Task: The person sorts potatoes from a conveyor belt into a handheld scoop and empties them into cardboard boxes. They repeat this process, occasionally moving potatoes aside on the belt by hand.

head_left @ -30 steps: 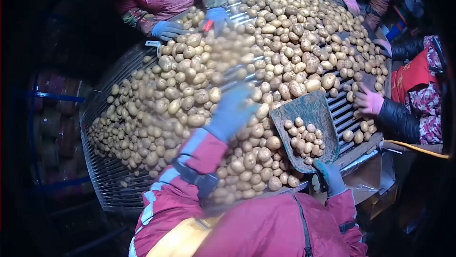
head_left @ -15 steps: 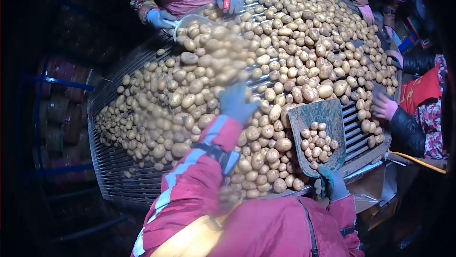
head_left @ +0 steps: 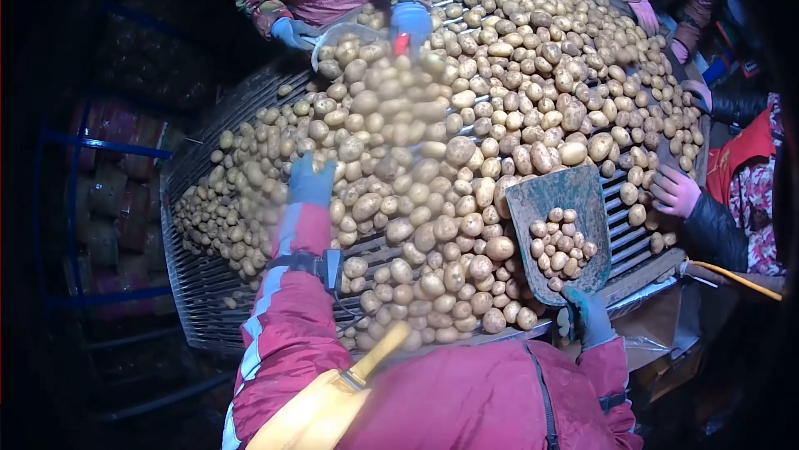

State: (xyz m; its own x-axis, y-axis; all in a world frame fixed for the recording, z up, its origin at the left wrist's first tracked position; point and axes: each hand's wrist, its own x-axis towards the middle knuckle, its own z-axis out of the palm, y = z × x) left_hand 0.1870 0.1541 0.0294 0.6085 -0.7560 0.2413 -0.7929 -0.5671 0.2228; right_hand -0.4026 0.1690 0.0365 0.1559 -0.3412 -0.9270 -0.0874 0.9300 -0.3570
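Observation:
My left hand (head_left: 311,182), in a blue-grey glove, reaches over the left part of a large heap of potatoes (head_left: 570,109). Its fingers are spread and rest at the potatoes, with none gripped. Close to the table's front edge, my right hand (head_left: 589,317) is closed on the near end of a green scoop (head_left: 541,200). Several small potatoes (head_left: 562,243) lie in the scoop, whose blade rests on the slats beside the heap. A smear of motion blurs the potatoes in the middle.
Across the slatted metal table (head_left: 208,317), a co-worker's gloved hand (head_left: 410,21) is over the potatoes, near a pale scoop (head_left: 337,32). At right is another person's pink-gloved hand (head_left: 676,192). Blue-framed racks (head_left: 108,144) stand at left; a yellow cord (head_left: 732,278) runs at right.
My left hand has moved left across the heap, and slats now show near my forearm. The opposite co-worker's hand has come down toward the potatoes. My right hand and scoop stay about where they were.

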